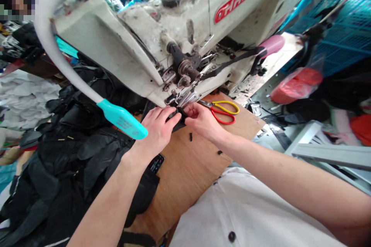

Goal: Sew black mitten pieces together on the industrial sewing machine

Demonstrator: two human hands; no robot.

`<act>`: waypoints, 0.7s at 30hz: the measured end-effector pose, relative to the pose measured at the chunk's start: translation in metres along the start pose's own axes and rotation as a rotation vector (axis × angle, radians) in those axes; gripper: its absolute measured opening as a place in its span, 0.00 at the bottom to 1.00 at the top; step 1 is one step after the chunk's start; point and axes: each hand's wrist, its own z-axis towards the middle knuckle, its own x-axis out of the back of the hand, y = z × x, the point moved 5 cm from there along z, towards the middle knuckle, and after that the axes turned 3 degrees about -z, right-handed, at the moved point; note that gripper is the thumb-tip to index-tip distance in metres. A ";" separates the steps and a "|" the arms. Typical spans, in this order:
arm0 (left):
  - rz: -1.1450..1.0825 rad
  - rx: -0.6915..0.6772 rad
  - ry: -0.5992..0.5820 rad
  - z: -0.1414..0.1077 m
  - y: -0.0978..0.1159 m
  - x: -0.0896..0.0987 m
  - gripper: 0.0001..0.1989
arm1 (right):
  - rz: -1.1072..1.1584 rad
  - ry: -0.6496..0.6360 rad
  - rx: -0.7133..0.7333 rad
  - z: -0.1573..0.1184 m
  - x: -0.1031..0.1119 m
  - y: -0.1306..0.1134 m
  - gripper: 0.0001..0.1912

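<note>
Beneath the needle area of a pale, worn sewing machine (130, 46), both hands work close together on a small piece of black fabric (179, 124). My left hand (158, 126) bends its fingers over the left part of the fabric and presses on it. On the other side, my right hand (201, 119) pinches the fabric's right edge between thumb and fingers. The presser foot (188, 98) is just beyond the fingertips; whether it touches the fabric is hidden. Scissors with one yellow and one red handle (224, 108) lie right of my right hand.
A turquoise lamp head (124, 120) on a white bendable neck hangs over my left wrist. Black garments (72, 173) are heaped at left. A phone (157, 163) and black scraps (191, 137) lie on the brown board (185, 177). Metal framing (327, 154) stands at right.
</note>
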 end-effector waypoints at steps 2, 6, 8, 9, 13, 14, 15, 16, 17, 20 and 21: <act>-0.032 0.014 0.009 -0.003 -0.002 -0.001 0.15 | -0.010 -0.035 -0.006 0.001 0.007 -0.002 0.09; -0.078 0.063 0.023 -0.002 -0.002 -0.002 0.14 | -0.101 -0.062 -0.024 0.003 0.012 -0.006 0.08; -0.095 0.088 0.026 -0.001 -0.001 -0.002 0.14 | -0.123 -0.070 -0.045 0.004 0.012 -0.007 0.09; -0.098 0.099 0.027 -0.001 0.000 -0.002 0.14 | -0.132 -0.075 -0.054 0.004 0.012 -0.007 0.09; -0.077 0.148 0.032 -0.001 0.004 -0.003 0.14 | -0.163 -0.085 -0.079 0.004 0.012 -0.007 0.10; -0.069 0.159 0.034 0.000 0.005 -0.004 0.14 | -0.159 -0.090 -0.081 0.004 0.012 -0.007 0.10; -0.061 0.170 0.030 0.000 0.006 -0.004 0.14 | -0.150 -0.094 -0.084 0.004 0.012 -0.008 0.10; -0.054 0.180 0.022 0.001 0.007 -0.005 0.14 | -0.138 -0.096 -0.089 0.004 0.012 -0.008 0.10; -0.048 0.188 0.009 0.002 0.008 -0.006 0.13 | -0.125 -0.094 -0.093 0.005 0.011 -0.009 0.10; -0.009 0.225 -0.026 0.006 0.010 -0.007 0.13 | -0.096 -0.059 -0.100 0.008 0.010 -0.010 0.09; 0.013 0.243 -0.027 0.007 0.010 -0.007 0.13 | -0.082 -0.047 -0.098 0.010 0.009 -0.010 0.08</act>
